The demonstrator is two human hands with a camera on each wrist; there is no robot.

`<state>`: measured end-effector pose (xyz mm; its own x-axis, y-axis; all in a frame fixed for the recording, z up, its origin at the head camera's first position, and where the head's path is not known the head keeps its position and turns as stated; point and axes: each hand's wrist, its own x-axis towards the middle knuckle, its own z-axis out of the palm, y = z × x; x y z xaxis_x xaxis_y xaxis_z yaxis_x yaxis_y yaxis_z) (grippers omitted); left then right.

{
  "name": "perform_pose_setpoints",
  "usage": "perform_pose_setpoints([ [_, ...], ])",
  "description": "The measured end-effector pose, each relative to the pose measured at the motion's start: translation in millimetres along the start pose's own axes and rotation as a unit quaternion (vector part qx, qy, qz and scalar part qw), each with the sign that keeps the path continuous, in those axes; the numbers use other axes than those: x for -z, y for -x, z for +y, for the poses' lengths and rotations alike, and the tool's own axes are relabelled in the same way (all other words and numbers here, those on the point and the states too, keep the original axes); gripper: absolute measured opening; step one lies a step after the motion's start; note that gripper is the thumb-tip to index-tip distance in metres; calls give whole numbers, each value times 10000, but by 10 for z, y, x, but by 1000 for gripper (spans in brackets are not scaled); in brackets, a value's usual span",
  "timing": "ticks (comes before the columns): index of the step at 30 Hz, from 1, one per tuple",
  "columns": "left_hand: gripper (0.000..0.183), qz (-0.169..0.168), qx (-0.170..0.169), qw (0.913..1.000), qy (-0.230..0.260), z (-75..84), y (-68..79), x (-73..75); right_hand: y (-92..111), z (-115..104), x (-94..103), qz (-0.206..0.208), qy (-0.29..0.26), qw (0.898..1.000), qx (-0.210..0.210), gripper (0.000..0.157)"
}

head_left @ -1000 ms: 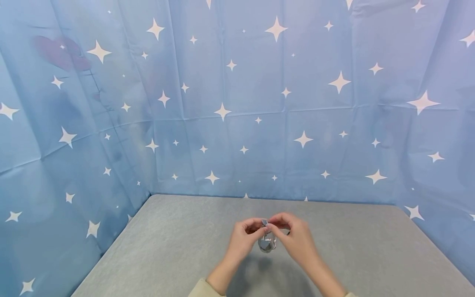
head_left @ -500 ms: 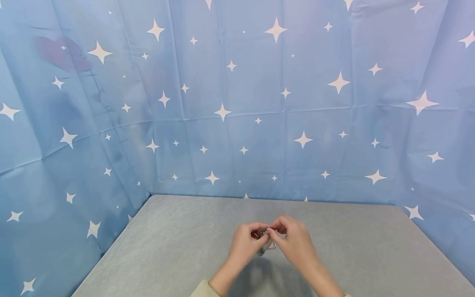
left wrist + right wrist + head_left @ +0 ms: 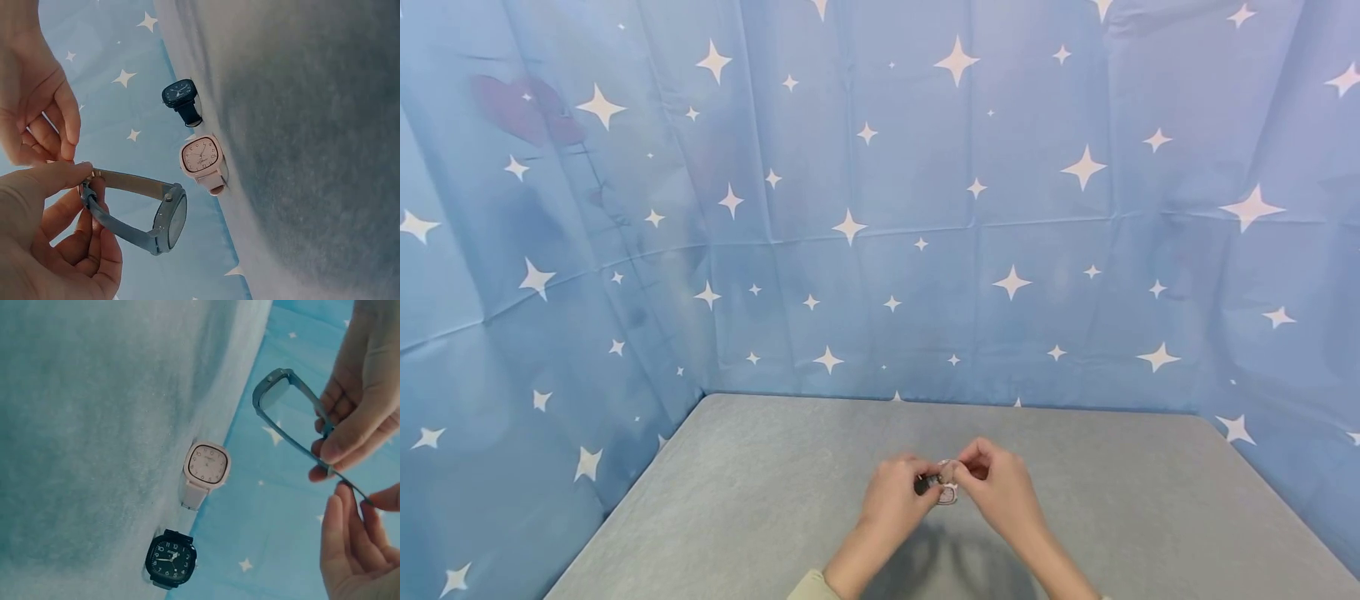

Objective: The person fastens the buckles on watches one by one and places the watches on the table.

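Observation:
A blue-grey wristwatch (image 3: 170, 219) with a thin strap hangs from my left hand (image 3: 59, 231). The left thumb and fingers pinch the strap near its buckle (image 3: 87, 187), and the strap makes a long loop out to the case. In the right wrist view, the case (image 3: 272, 387) stands at the far end of that loop. My right hand (image 3: 359, 550) pinches the strap's free end (image 3: 356, 490) just past the left fingertips. From the head view, both the left hand (image 3: 895, 496) and the right hand (image 3: 1000, 487) are above the table, fingertips close together.
A pink square-faced watch (image 3: 201, 155) and a black square-faced watch (image 3: 180, 94) stand side by side on the grey table (image 3: 760, 500). A blue star-patterned cloth (image 3: 925, 275) hangs behind and to the sides of the table.
The watch case, dangling below the fingers before, has turned in beside the left hand. My right fingertips have drawn slightly right, and the pink watch's face now shows between the hands.

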<state>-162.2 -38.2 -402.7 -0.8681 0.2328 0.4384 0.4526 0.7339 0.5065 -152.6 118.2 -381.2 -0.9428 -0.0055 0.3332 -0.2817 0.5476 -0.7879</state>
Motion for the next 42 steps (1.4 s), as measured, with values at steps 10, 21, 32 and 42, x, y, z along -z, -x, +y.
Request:
perform_pose_setpoints([
  [10,15,-66,52,9999,-140,-49,8,-13,-8,4,56,-75,-524,9981,-320,6],
  [21,15,-229,126,9996,-96,-45,6,-12,-20,17,68,-110,-939,9945,-444,1],
  [32,13,-520,288,9965,583,-14,13,-25,-14,105,67,-874,-883,9911,-478,10],
  [42,17,-875,966,9496,2852,-90,12,-32,-27,137,90,-935,-1445,9806,-934,14],
])
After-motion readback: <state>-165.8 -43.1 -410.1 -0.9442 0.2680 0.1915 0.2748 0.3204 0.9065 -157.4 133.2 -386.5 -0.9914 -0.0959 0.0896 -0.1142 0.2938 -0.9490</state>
